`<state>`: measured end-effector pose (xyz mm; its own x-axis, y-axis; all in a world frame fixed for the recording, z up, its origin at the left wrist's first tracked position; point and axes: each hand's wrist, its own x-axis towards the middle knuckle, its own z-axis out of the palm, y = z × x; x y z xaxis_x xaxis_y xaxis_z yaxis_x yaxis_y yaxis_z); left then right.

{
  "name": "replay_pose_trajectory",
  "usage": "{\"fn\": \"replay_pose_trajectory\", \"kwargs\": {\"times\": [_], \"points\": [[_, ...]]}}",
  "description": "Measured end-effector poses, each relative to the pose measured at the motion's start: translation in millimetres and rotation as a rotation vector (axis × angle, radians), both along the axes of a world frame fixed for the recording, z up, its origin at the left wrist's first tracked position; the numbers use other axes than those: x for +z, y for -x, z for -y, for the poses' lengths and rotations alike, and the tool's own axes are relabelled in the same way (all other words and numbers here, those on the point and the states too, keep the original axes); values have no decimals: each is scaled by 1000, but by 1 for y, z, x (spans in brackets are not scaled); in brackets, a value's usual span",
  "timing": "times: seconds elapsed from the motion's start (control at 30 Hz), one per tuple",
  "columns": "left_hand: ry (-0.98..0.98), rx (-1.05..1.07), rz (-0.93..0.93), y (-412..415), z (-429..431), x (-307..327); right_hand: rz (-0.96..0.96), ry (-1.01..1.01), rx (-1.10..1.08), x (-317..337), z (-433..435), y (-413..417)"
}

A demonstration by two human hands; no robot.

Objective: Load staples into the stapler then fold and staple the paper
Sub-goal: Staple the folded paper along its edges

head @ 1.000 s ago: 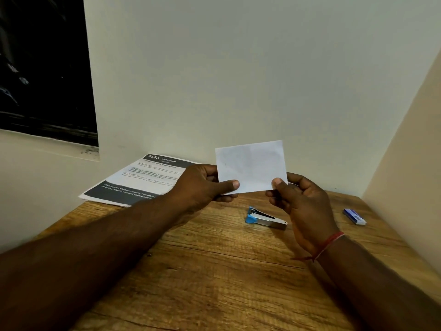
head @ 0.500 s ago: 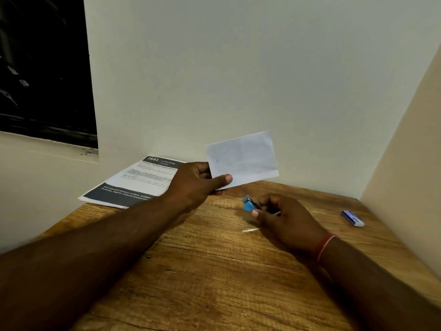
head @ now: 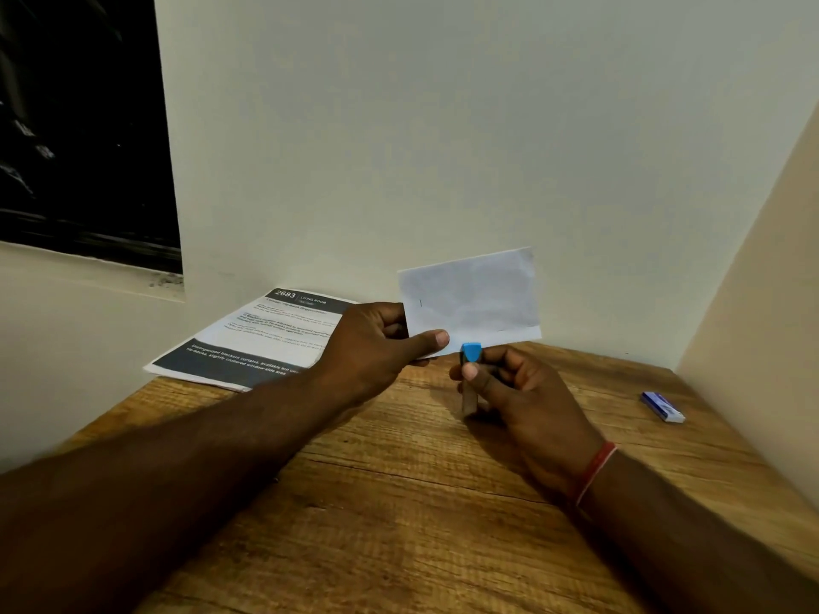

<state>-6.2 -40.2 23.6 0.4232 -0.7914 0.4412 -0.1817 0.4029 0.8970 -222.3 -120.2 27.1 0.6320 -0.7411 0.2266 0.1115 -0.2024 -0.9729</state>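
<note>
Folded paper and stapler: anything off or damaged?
Nothing stands out. The folded paper, in the left hand, looks flat and untorn, with small dark marks near its left and lower edges. The right hand holds the stapler just below it.

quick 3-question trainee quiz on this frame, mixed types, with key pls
1. True or false: the stapler lies flat on the wooden table.
2. Which hand holds the folded paper? A) left hand B) right hand
3. Fill in: the small blue staple box lies near the table's ____ edge.

Key: 1 false, the right hand holds it raised; 2 A; 3 right.
</note>
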Motion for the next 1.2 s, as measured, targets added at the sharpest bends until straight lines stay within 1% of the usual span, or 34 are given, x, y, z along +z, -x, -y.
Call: {"fn": "replay_pose_trajectory", "kwargs": {"times": [0.17, 0.43, 0.77, 1.2], "points": [[11, -18, 27, 3, -2, 1, 110, -145, 28, -3, 4, 0], [18, -34, 19, 7, -2, 2, 174, -189, 57, -7, 12, -2], [14, -53, 22, 5, 0, 1, 176, -156, 42, -6, 12, -5], [0, -23, 43, 5, 1, 3, 174, -129, 2, -3, 12, -5]]}}
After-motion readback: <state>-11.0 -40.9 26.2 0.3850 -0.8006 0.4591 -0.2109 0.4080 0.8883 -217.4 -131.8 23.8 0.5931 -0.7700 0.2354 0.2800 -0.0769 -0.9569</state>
